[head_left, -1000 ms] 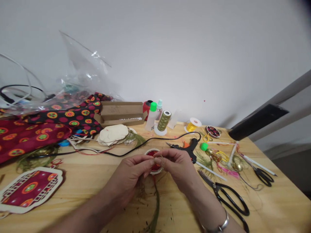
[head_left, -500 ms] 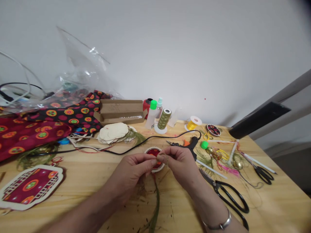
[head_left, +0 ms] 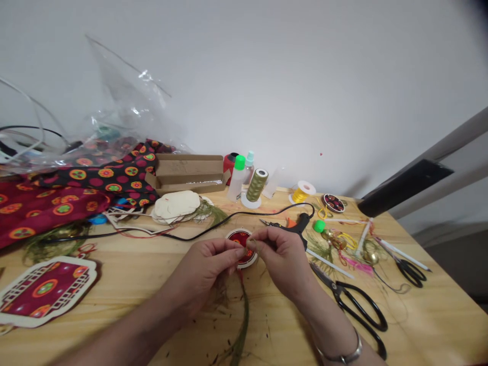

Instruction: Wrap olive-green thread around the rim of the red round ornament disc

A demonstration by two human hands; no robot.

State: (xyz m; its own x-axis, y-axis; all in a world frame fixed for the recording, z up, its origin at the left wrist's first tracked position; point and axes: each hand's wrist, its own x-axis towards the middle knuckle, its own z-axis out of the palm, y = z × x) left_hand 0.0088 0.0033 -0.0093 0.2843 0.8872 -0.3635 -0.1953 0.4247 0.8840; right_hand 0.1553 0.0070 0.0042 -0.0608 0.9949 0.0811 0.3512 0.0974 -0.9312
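A round red patterned ornament with a white rim point(head_left: 249, 261) lies on the table, partly covered by my fingers. My left hand point(head_left: 213, 259) comes from the left, thumb and forefinger pinched together over the ornament. Opposite it, my right hand point(head_left: 276, 254) pinches too, its fingertips a small gap from the left ones. Whatever sits between the fingertips is too small to make out. Below the ornament trails a green thread tassel point(head_left: 243, 315), running toward the near edge. Large black-handled scissors point(head_left: 343, 292) lie beside my right forearm.
A black glue gun point(head_left: 301, 229) rests behind my right hand, its cable crossing the table. Spools of green thread point(head_left: 256, 186) and yellow cord point(head_left: 302, 192) stand near the wall. A larger red ornament point(head_left: 48, 290) lies left; patterned fabric point(head_left: 76, 188) is heaped behind it.
The view has shifted slightly. My fingertips have drawn a little apart above the ornament; both hands still pinch. The tassel and the tools lie where they were.
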